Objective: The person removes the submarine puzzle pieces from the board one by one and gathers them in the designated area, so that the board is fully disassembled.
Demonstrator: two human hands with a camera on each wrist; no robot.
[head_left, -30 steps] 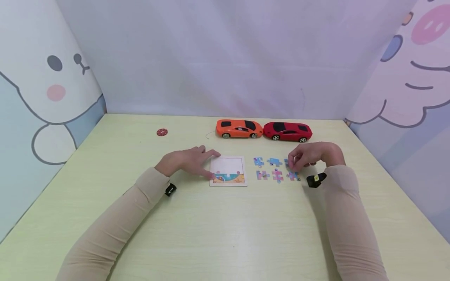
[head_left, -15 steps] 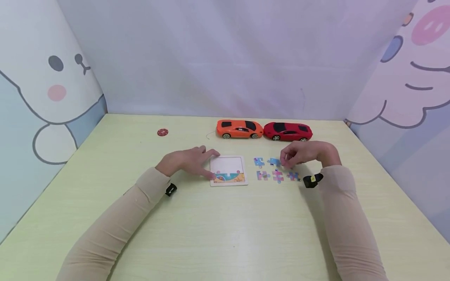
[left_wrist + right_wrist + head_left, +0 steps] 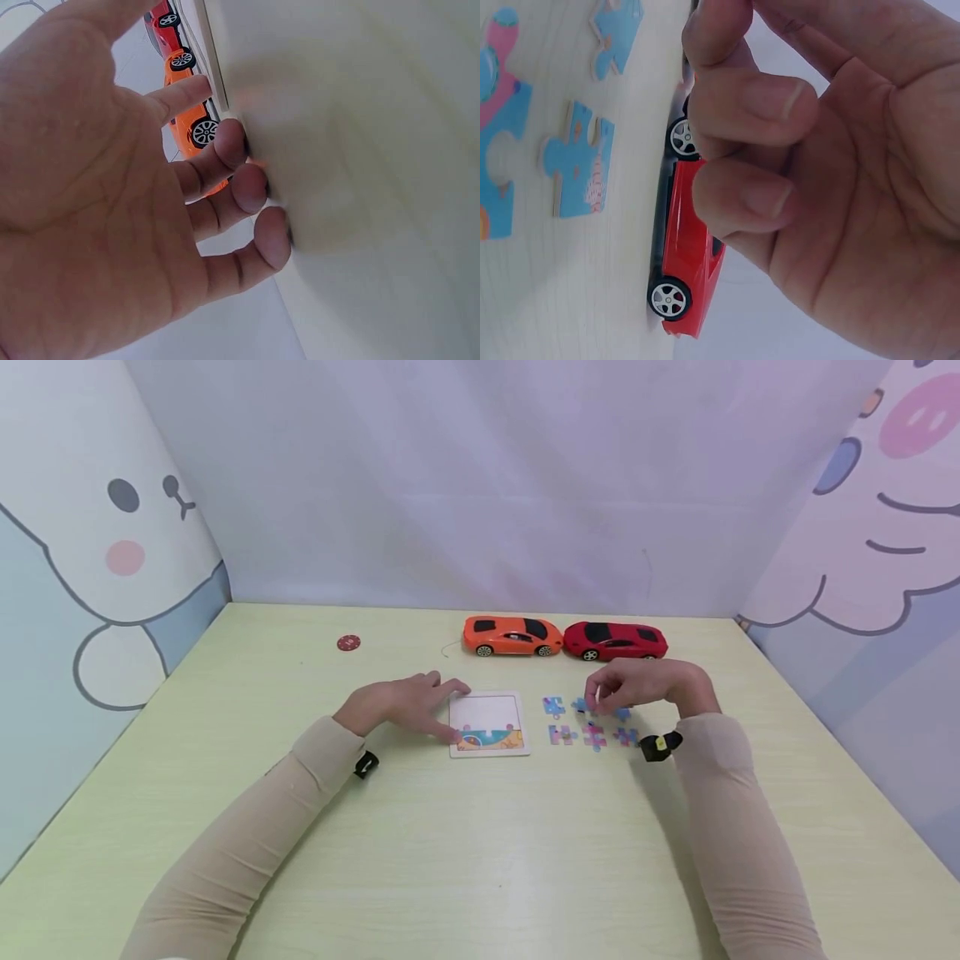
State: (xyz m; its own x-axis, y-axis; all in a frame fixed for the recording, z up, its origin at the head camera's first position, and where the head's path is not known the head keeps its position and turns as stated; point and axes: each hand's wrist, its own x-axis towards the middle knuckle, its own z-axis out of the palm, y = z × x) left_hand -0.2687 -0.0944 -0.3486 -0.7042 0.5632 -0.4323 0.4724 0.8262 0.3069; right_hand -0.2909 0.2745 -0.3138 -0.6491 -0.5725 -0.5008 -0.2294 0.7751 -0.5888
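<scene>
My left hand [image 3: 405, 704] rests on the table at the left side of a small white puzzle frame [image 3: 524, 727], index fingertip at its upper left corner and thumb at its lower left. A strip of joined sea-themed pieces [image 3: 491, 740] fills the frame's bottom. My right hand [image 3: 637, 685] hangs over the loose jigsaw pieces, thumb and index close above the upper middle blue piece [image 3: 578, 704]. In the right wrist view its other fingers curl loosely, while a blue jigsaw piece [image 3: 581, 161] lies flat beyond them. Nothing shows between the right fingers; their tips are partly hidden.
Behind the puzzle stand an orange toy car [image 3: 512, 636] and a red toy car [image 3: 615, 641], end to end. A red round chip [image 3: 348, 643] lies at the back left. Several loose pieces, such as a pink one [image 3: 595, 737], lie right of the frame.
My right hand has moved left from the upper right piece to the upper middle one, uncovering the right piece on the table. The left hand and the frame have stayed in place.
</scene>
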